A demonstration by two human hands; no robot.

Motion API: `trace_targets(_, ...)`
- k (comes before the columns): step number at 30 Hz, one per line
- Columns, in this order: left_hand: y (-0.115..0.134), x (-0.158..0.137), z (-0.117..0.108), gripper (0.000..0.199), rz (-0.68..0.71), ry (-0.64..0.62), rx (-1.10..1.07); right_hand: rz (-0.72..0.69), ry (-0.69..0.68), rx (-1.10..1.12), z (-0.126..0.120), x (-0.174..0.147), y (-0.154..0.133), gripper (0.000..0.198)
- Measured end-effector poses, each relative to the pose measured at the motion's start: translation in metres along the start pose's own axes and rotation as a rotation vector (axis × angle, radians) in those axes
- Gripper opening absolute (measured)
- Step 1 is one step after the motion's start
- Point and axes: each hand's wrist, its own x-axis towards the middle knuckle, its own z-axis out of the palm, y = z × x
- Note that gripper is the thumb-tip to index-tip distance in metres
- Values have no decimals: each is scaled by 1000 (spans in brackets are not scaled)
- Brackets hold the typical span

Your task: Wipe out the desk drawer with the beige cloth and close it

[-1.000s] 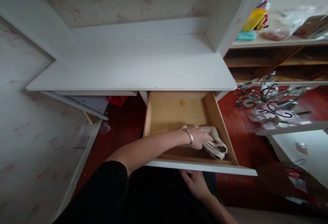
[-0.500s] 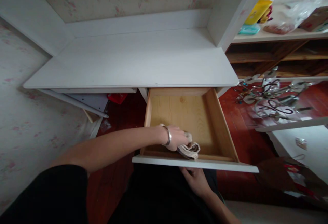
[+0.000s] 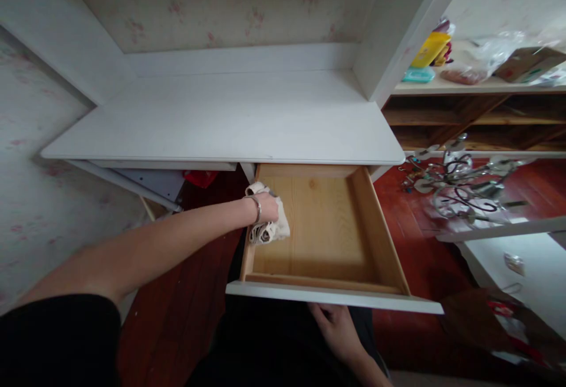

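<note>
"Where was the cloth (image 3: 282, 223)?"
"Under the left hand (image 3: 267, 206), against the left wall of the drawer (image 3: 333, 228), its longer axis apparently running front to back."
"And the hands?"
"The left, nearer, gripped the cloth; the right hand (image 3: 336, 329) sat by the drawer's front, fingertips hidden, so I couldn't tell its grip."
"Counts?"
"One cloth, one drawer, two hands."
</note>
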Motion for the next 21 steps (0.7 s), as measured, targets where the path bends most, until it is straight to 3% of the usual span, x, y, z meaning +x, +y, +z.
trace_targets(4,-14,28,-30,17,146,-78,81,-10,7,11,-1,-2,-2,56)
trace_targets(7,-10,18,-47,28,326,37,136,-7,0,16,-1,-3,-1,55)
trace_targets(10,-4,-9,-49,35,489,208,203,6,-5,17,0,-2,1,56)
trace_targets(15,-26,-41,-26,32,358,312,193,10,-8,-3,2,0,6,61)
trace_targets(21,-63,-27,4,34,255,310,243,14,-15,-16,2,2,5,62)
